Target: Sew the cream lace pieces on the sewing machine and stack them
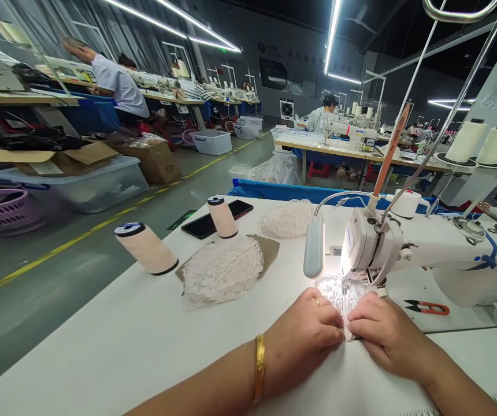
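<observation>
A small piece of white lace [342, 297] lies on the white table under the needle area of a white sewing machine [426, 248]. My left hand [307, 335], with a gold ring and a gold bangle on the wrist, has its fingers curled and pinched on the lace's near left edge. My right hand [385, 332] pinches the lace's near right edge, its fingers pressed together. Both hands rest on the table just in front of the presser foot. The machine's lamp [314, 248] lights the lace.
Two piles of lace pieces [225, 268] [287, 219], two thread spools [148, 248] [222, 216] and a black phone [214, 219] sit on the table [122, 335] to the left. Red thread snips [428, 307] lie to the right. Other people sew at distant benches; bins and boxes line the aisle.
</observation>
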`<state>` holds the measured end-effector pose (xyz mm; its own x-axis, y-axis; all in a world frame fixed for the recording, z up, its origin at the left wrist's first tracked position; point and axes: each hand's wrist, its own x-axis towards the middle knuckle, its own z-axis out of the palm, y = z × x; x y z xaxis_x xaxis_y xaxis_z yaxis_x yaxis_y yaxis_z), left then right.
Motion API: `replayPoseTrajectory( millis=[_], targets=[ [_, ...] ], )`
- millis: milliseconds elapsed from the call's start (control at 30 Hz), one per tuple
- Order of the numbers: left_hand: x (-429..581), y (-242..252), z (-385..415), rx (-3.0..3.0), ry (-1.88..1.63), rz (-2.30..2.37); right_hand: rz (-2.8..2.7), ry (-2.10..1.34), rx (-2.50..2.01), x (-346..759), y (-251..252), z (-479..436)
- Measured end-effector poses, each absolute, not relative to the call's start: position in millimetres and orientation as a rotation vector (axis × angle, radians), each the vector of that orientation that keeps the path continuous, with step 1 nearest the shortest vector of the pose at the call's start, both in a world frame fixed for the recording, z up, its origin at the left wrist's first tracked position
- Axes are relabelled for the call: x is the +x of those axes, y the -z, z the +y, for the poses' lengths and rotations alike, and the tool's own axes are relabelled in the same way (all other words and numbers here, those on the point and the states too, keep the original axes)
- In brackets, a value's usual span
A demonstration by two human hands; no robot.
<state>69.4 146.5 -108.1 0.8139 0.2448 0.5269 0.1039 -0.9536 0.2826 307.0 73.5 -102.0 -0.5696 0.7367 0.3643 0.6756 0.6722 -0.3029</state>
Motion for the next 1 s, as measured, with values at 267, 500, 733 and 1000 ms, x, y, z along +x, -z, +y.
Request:
replayPoseTrajectory(
  millis=[267, 500, 733, 1000],
  targets=[
    [70, 106, 149, 2.804, -0.853, 0.302, -2.416, -0.138, -1.164, 311, 109, 75],
    [75, 118, 156, 2.79, -0.919, 0.379, -2.338, -0.076, -1.214, 310, 117, 79],
    [79, 118, 163, 2.797, -0.885, 0.475, -2.278, -0.057, -1.278, 309, 123, 84],
    [83, 115, 174, 2.837, -0.814, 0.562, -2.203, -0.017, -1.401, 310, 128, 89]
  ],
)
